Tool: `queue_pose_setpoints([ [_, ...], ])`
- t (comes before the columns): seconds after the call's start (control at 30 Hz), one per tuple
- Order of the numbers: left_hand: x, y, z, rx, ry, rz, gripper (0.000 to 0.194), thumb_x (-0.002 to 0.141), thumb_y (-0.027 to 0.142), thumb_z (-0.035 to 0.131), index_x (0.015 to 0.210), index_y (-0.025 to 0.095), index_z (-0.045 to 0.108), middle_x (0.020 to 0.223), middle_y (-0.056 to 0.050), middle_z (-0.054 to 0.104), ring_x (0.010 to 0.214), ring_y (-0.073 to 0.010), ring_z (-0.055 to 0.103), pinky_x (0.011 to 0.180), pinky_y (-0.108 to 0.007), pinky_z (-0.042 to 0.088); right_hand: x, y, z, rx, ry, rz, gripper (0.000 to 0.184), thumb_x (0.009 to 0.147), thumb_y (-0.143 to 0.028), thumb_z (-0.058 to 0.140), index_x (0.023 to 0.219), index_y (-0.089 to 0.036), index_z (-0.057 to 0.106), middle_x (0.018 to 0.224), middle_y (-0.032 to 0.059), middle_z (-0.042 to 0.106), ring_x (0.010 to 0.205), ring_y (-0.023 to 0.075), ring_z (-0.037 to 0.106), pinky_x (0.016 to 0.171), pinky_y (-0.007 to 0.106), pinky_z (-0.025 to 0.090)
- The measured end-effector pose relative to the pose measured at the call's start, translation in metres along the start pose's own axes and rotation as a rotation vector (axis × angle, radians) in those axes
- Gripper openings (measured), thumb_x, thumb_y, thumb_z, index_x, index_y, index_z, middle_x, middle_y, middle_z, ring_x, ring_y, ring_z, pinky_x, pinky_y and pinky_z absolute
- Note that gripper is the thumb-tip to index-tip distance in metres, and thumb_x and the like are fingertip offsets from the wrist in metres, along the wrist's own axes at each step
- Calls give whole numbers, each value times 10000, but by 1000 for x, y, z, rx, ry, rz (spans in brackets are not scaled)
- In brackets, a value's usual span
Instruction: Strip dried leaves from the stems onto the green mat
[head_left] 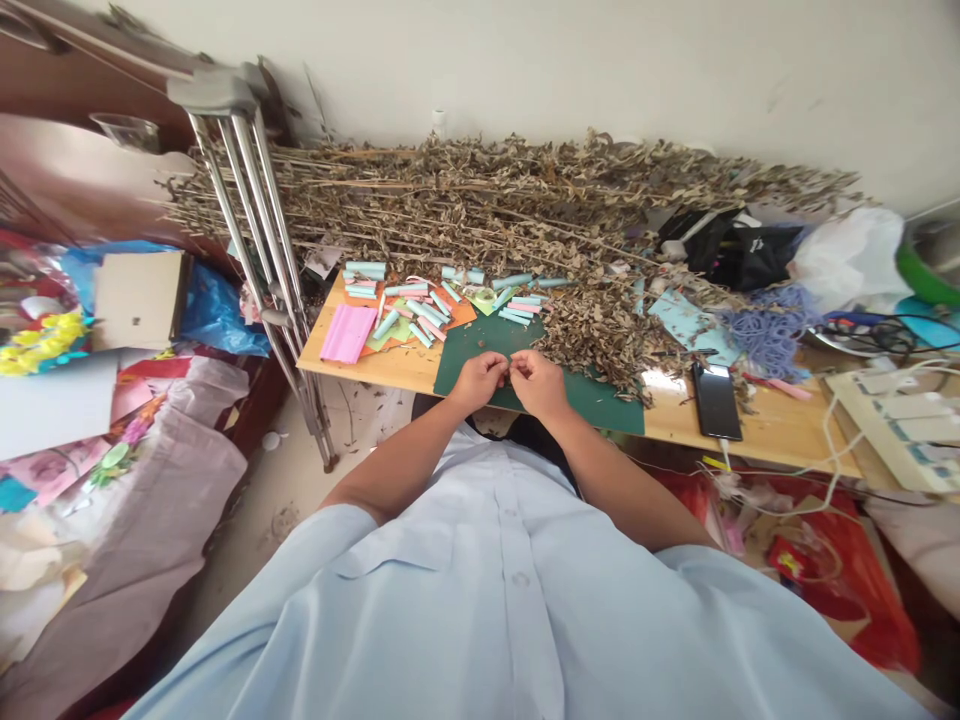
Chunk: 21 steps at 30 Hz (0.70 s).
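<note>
Left hand and right hand together, pinched close over green cutting mat, anything held too small to tell; steady fingerwork best here.

The left forearm and right forearm are bare and come out of short, pale blue sleeves, angling inward in a narrow V in front of the chest. The left hand and right hand are held close together at the centre, backs turned up, with the left wrist and right wrist bent slightly inward. The fingers of both hands curl toward each other, and the fingertips almost meet in a small pinching pose. Anything between them is too small to make out
</note>
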<state>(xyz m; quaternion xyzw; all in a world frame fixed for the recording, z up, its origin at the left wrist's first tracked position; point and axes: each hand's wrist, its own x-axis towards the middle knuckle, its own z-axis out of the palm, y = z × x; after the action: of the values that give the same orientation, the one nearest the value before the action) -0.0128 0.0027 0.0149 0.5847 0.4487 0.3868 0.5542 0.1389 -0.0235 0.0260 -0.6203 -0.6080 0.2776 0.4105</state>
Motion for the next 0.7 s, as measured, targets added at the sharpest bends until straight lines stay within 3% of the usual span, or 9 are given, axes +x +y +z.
queue_pose_setpoints([
  [0.2,0,0,-2,38,-3,14,241,912,339,524,770,160,603,598,20,550,562,-92,480,587,-221,382,5,7,7,398,-20,272,307,683,-366,706,942,-208,655,812,26,728,675,181,692,708,367,615],
  [0.3,3,-4,-2,-29,28,-23,239,899,371,548,802,162,611,599,26,544,546,-87,473,568,-217,373,8,9,7,511,33,326,345,672,-410,725,937,-206,639,795,14,721,661,175,697,690,364,619],
  [0.43,3,-7,-2,-79,17,-30,248,883,395,582,832,157,624,605,25,549,539,-84,473,559,-217,376,12,10,5,431,94,292,308,704,-446,721,896,-219,637,775,26,714,691,198,702,692,372,614],
  [0.57,1,-6,-3,-89,10,-2,234,880,388,603,851,158,633,611,26,552,547,-81,468,553,-210,374,9,6,3,279,25,190,180,752,-379,690,833,-218,695,765,37,728,690,206,689,709,364,591],
  [0.7,0,-5,-3,-145,7,-27,217,873,374,622,855,158,626,615,26,560,531,-78,478,526,-204,364,3,-1,1,185,-22,124,164,799,-345,643,854,-225,740,768,24,742,705,203,689,720,347,571],
])
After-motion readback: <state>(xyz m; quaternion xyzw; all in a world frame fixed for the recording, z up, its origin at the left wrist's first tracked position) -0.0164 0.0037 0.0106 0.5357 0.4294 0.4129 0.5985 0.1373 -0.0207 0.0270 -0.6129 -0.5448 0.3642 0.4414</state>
